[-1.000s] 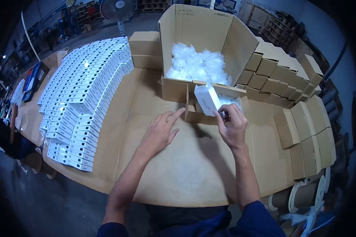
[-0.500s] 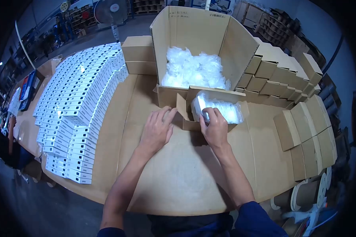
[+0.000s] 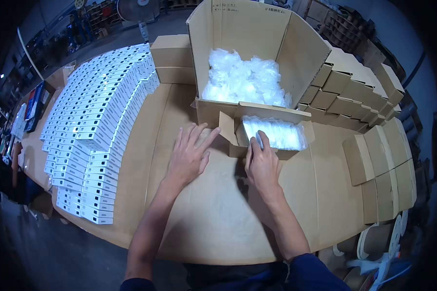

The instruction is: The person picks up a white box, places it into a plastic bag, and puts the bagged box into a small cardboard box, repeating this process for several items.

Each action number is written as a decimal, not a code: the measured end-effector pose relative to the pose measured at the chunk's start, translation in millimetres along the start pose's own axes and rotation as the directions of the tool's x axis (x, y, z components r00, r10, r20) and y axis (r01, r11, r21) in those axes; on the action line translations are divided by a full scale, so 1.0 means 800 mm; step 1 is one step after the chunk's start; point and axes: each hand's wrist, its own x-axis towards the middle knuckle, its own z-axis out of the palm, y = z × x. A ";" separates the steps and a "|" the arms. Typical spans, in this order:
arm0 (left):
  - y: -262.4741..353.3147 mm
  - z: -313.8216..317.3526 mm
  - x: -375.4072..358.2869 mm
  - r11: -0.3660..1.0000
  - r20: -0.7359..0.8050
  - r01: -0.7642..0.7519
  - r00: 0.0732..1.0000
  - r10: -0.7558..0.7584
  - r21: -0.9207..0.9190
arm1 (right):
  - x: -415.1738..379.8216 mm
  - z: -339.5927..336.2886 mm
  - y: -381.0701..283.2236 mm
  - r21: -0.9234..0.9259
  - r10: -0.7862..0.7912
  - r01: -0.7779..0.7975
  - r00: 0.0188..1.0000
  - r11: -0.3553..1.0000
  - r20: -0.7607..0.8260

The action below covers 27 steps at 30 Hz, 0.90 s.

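A small open carton (image 3: 290, 154) stands near the middle of the table, its left flap folded outward. Inside it is a row of clear plastic-wrapped packets (image 3: 281, 134). My right hand (image 3: 263, 162) is at the carton's front left, fingertips over the rim against the leftmost packets; whether they grip one is unclear. Left of the carton, my left hand (image 3: 188, 153) has its fingers spread, the index fingertip close to the flap, and holds nothing. Behind the carton is a large open box (image 3: 257, 29) holding a heap of clear plastic bags (image 3: 245, 77).
Stacked white boxes (image 3: 102, 111) fill the table's left side. Brown cartons (image 3: 344, 92) are piled at the back right, with more cartons (image 3: 383, 160) at the right edge. Two closed cartons (image 3: 172, 58) stand left of the large box. A person's arm (image 3: 15, 162) shows at far left.
My left hand has spread its fingers and come off the flap. The leftmost packet now sits lower, in line with the others. The view has shifted slightly.
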 end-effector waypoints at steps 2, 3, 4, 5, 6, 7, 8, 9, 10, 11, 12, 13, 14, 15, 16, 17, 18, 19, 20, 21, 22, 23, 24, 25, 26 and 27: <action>-0.001 -0.001 0.000 1.000 0.001 -0.003 1.000 0.003 -0.002 | -0.008 -0.002 -0.001 -0.004 -0.001 0.001 1.000 1.000 0.020; -0.001 0.000 0.000 1.000 0.002 -0.005 1.000 0.005 -0.008 | -0.012 -0.004 -0.001 0.007 0.013 -0.013 0.999 1.000 0.052; 0.000 -0.001 0.000 1.000 0.001 -0.006 1.000 0.006 -0.013 | -0.015 -0.006 -0.001 0.018 0.024 -0.026 0.996 0.999 0.083; 0.001 -0.001 0.000 0.999 -0.009 -0.011 1.000 0.011 -0.031 | -0.018 -0.008 -0.004 0.028 0.039 -0.042 0.995 0.999 0.087; 0.003 -0.002 0.000 0.999 -0.018 -0.014 1.000 0.013 -0.046 | -0.022 -0.010 -0.008 0.040 0.052 -0.056 0.994 0.998 0.092; 0.006 -0.005 0.000 0.998 -0.029 -0.014 0.999 0.013 -0.056 | -0.025 -0.010 -0.012 0.056 0.060 -0.065 0.993 0.996 0.097; 0.008 -0.009 -0.001 0.999 -0.035 -0.027 0.999 0.026 -0.031 | -0.029 -0.008 -0.016 0.076 0.056 -0.058 0.998 0.995 0.021; 0.011 -0.016 -0.003 0.999 -0.050 -0.040 0.998 0.038 -0.032 | -0.030 -0.014 -0.024 0.219 0.114 -0.100 0.992 0.971 -0.052; 0.013 -0.024 -0.008 0.999 -0.066 -0.045 0.997 0.043 -0.029 | -0.031 -0.026 -0.036 0.364 0.175 -0.126 0.979 0.923 -0.106; 0.011 -0.034 -0.016 0.999 -0.079 -0.043 0.996 0.041 -0.026 | -0.033 -0.030 -0.046 0.504 0.242 -0.143 0.960 0.852 -0.137; 0.006 -0.043 -0.025 0.999 -0.089 -0.036 0.995 0.035 -0.004 | -0.036 -0.026 -0.049 0.513 0.122 -0.033 0.983 0.857 -0.139; -0.002 -0.053 -0.034 0.999 -0.098 -0.030 0.995 0.032 0.020 | -0.037 -0.020 -0.052 0.525 0.001 0.077 0.989 0.848 -0.147; -0.010 -0.066 -0.045 0.999 -0.104 -0.028 0.994 0.032 0.042 | -0.035 -0.013 -0.062 0.534 -0.116 0.184 0.980 0.825 -0.160; -0.019 -0.081 -0.057 0.997 -0.115 -0.001 0.993 0.009 0.071 | -0.030 -0.005 -0.079 0.566 -0.188 0.229 0.973 0.792 -0.131; -0.027 -0.098 -0.068 0.995 -0.125 0.024 0.992 -0.012 0.097 | -0.023 0.003 -0.096 0.596 -0.260 0.270 0.960 0.756 -0.106; -0.035 -0.116 -0.080 0.992 -0.136 0.047 0.990 -0.030 0.120 | -0.017 0.011 -0.114 0.623 -0.330 0.307 0.940 0.719 -0.083; -0.044 -0.135 -0.093 0.988 -0.176 0.082 0.983 -0.058 0.134 | -0.007 0.013 -0.134 0.614 -0.429 0.358 0.903 0.704 -0.033; -0.053 -0.153 -0.105 0.979 -0.219 0.149 0.969 -0.116 0.141 | 0.002 0.020 -0.155 0.614 -0.494 0.395 0.869 0.683 -0.009; -0.063 -0.169 -0.116 0.966 -0.265 0.215 0.949 -0.171 0.144 | 0.011 0.027 -0.178 0.613 -0.557 0.433 0.830 0.660 0.014; -0.075 -0.184 -0.127 0.950 -0.313 0.278 0.923 -0.222 0.145 | 0.022 0.034 -0.202 0.612 -0.618 0.473 0.785 0.634 0.034; -0.090 -0.195 -0.138 0.933 -0.348 0.328 0.901 -0.260 0.150 | 0.033 0.042 -0.225 0.641 -0.657 0.465 0.749 0.610 0.081; -0.106 -0.204 -0.147 0.923 -0.372 0.359 0.883 -0.287 0.140 | 0.045 0.051 -0.248 0.639 -0.687 0.502 0.725 0.583 0.056; -0.122 -0.211 -0.154 0.913 -0.395 0.387 0.864 -0.311 0.127 | 0.056 0.059 -0.272 0.634 -0.713 0.537 0.701 0.557 0.032; -0.137 -0.216 -0.159 0.904 -0.416 0.412 0.846 -0.333 0.112 | 0.067 0.067 -0.293 0.627 -0.735 0.570 0.678 0.532 0.008; -0.151 -0.217 -0.161 0.908 -0.427 0.395 0.851 -0.305 0.140 | 0.078 0.077 -0.311 0.623 -0.750 0.597 0.660 0.506 -0.023; -0.160 -0.220 -0.162 0.903 -0.430 0.403 0.849 -0.308 0.148 | 0.088 0.088 -0.327 0.619 -0.763 0.622 0.644 0.481 -0.054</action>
